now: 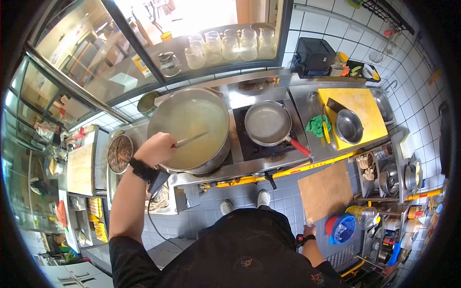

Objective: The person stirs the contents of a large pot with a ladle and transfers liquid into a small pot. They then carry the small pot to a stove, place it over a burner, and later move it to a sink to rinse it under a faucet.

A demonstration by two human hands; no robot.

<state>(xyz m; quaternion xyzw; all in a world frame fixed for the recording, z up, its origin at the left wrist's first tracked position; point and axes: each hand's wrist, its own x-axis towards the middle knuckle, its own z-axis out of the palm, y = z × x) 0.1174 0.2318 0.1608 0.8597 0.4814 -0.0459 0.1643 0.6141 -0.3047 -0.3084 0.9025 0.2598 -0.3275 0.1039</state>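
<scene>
My left hand [157, 149] is closed around the handle of a metal ladle [191, 139] that dips into a large steel pot [192, 128] full of pale, cloudy broth on the stove. The hand sits over the pot's near-left rim. My right hand [309, 230] hangs low at my side, mostly hidden behind my dark clothing, with a watch on the wrist; I cannot see what its fingers do. To the right of the pot an empty frying pan [268, 123] with a red handle rests on a burner.
A yellow cutting board [361, 111] with a steel bowl [349, 126] and a green cloth [317, 126] lies right of the stove. Glass jars [230, 45] line the window ledge. A flat cardboard sheet [325, 190] lies on the tiled floor; shelves of utensils stand at right.
</scene>
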